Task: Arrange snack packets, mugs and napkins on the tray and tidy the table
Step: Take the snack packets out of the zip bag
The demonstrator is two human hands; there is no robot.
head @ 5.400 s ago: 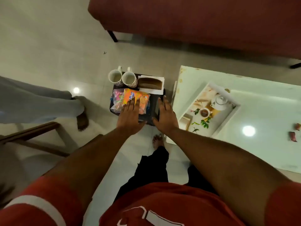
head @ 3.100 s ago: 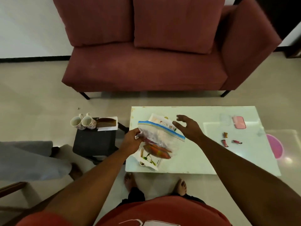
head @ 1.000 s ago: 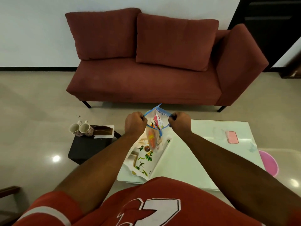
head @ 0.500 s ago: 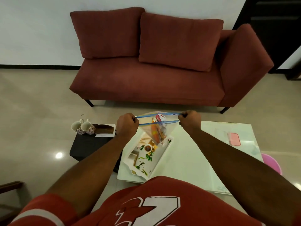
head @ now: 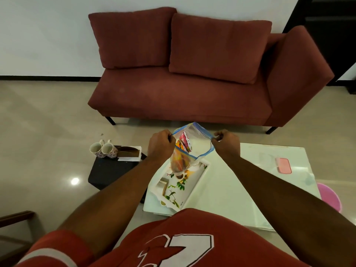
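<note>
Both my hands hold a clear zip bag (head: 198, 139) with a blue top edge, its mouth pulled open. My left hand (head: 160, 146) pinches the bag's left rim and my right hand (head: 225, 143) pinches the right rim. Colourful snack packets (head: 181, 154) sit inside the bag. The bag hangs above the far end of a white floral tray (head: 195, 185) on the white table (head: 231, 191). Two patterned mugs (head: 104, 150) and a napkin holder (head: 130, 153) stand on a small black stool (head: 107, 170) to the left.
A maroon sofa (head: 192, 93) stands beyond the table. A pink flat lid (head: 283, 165) lies on the table's right side. A pink round object (head: 329, 197) sits on the floor past the right edge. A wooden chair part (head: 15, 218) shows at lower left.
Half a second ago the bag's mouth was stretched flat between my hands; now it gapes open and the hands are a little closer together.
</note>
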